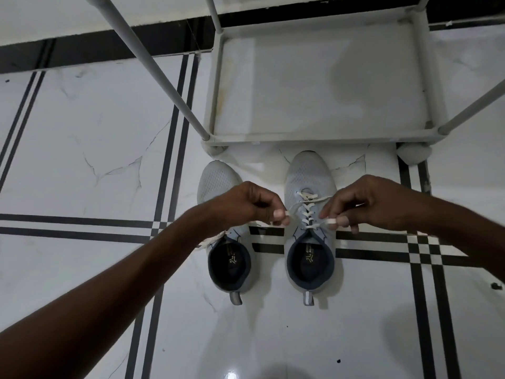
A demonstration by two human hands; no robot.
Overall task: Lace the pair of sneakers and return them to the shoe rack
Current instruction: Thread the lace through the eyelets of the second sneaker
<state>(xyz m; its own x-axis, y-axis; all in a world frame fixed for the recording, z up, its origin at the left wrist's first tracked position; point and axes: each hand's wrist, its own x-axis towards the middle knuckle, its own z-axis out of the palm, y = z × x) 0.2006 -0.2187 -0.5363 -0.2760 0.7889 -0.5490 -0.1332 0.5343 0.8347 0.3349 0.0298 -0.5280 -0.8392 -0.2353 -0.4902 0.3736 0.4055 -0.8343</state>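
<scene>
In front of the rack [322, 138], the left hand [246, 203] and right hand [369, 203] each pinch a lace [308, 212] end above the right sneaker [310, 176], beside the left sneaker [216, 176].

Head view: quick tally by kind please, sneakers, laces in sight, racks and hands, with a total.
Sneakers: 2, left sneaker and right sneaker, both on the floor
Laces: 2, one in the right sneaker with an end in each grip, one loose by the left sneaker
Shoe racks: 1, bottom shelf bare
Hands: 2, left hand, right hand
Total: 7
</scene>
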